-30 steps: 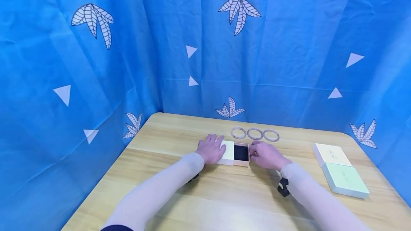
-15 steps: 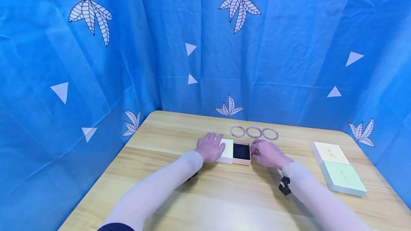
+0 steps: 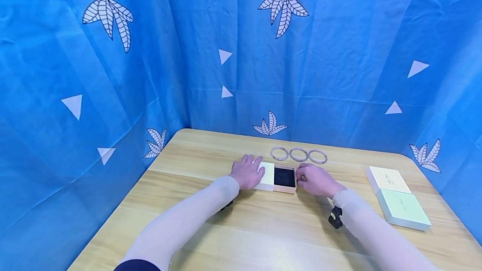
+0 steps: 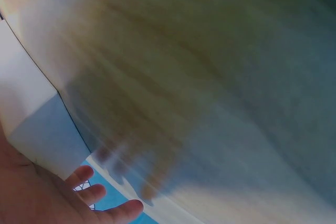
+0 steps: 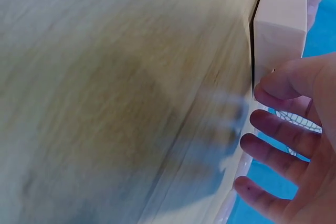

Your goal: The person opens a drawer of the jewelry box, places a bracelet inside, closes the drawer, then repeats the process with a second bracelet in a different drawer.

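Note:
A small drawer box has a pale cream sleeve (image 3: 268,176) and a pink inner drawer (image 3: 285,188), which sticks out to the right. Black padding (image 3: 284,177) shows inside the drawer. Over the sleeve's left part lies my left hand (image 3: 246,172), fingers spread and fairly straight, thumb on the top. My right hand (image 3: 315,180) is at the drawer's right end. In the right wrist view, its thumb and forefinger (image 5: 286,85) pinch at that end of the pink drawer (image 5: 281,24), and the other fingers are apart. What exactly lies between the fingertips is hidden.
Three pale purple bangles (image 3: 299,154) lie in a row behind the box. At the right, a cream box (image 3: 388,181) and a light green box (image 3: 404,208) sit against each other. A blue patterned curtain (image 3: 286,74) stands behind the wooden table (image 3: 241,229).
The pink drawer has slid a little further right out of the sleeve, and my right hand has moved right with it. My left hand stays on the sleeve.

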Motion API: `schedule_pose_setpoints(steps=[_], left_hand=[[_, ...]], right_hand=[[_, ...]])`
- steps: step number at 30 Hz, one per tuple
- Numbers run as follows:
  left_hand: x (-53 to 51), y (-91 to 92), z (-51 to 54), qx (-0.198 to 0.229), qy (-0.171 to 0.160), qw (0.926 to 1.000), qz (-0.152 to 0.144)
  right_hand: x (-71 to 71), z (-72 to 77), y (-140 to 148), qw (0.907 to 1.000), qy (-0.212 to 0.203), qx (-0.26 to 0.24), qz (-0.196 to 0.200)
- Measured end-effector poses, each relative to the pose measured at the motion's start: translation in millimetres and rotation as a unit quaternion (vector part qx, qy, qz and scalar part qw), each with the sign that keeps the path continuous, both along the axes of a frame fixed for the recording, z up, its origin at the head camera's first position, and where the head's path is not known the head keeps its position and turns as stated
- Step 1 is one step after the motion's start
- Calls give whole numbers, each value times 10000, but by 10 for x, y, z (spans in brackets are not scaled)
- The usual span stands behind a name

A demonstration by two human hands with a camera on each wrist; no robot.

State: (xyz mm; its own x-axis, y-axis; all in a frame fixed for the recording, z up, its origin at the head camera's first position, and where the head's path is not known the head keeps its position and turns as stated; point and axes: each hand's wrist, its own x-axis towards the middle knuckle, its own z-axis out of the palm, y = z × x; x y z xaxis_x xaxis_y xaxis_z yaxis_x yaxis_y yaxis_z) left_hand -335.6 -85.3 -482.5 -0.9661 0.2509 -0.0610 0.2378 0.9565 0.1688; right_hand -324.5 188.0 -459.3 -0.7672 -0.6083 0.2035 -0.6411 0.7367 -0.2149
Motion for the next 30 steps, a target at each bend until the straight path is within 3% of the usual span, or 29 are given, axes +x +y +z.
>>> schedule_pose_setpoints(steps=[7,30], left_hand=[[60,6,57,39,88,9999,-30],[54,11,77,78,-64,9999,12]], right_hand=[[-1,12,16,10000,-49,-7,-22],[6,6,9,9997,-164,20,-184]])
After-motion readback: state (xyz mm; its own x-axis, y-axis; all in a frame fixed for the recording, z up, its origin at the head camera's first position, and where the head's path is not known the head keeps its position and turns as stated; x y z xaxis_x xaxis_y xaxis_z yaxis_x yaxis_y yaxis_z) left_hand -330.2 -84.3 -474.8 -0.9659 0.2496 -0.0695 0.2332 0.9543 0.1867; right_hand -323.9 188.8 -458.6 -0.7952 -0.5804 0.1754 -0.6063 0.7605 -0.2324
